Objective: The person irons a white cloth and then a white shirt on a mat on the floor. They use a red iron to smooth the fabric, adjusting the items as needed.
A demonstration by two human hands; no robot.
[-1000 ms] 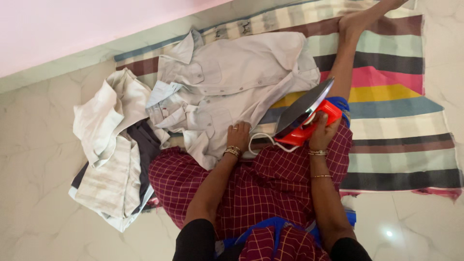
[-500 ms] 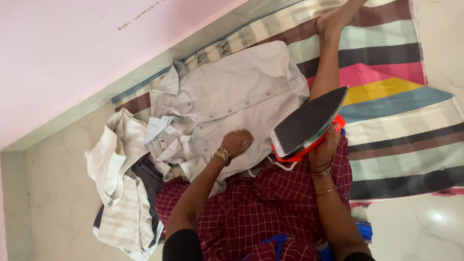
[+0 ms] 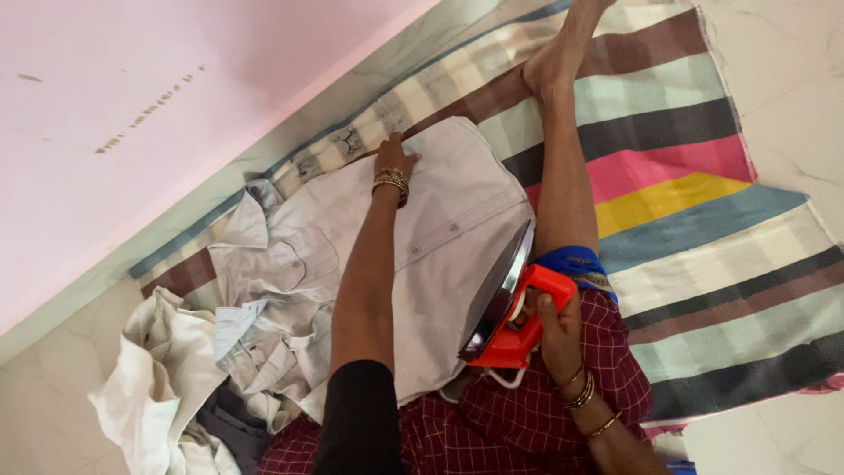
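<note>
Hands: left (image 3: 393, 163) flat on pale shirt (image 3: 440, 220), right (image 3: 556, 330) gripping red iron (image 3: 510, 308), tilted, nose up toward the foot

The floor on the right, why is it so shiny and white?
Head view: daylight glares off the glossy floor and washes it pale; the shirt is evenly lit, with soft shadow under the left hand; the iron in the right hand is sharp.

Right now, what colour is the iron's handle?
The iron has a red-orange handle and a dark soleplate, seen in the head view, held in the right hand.
</note>
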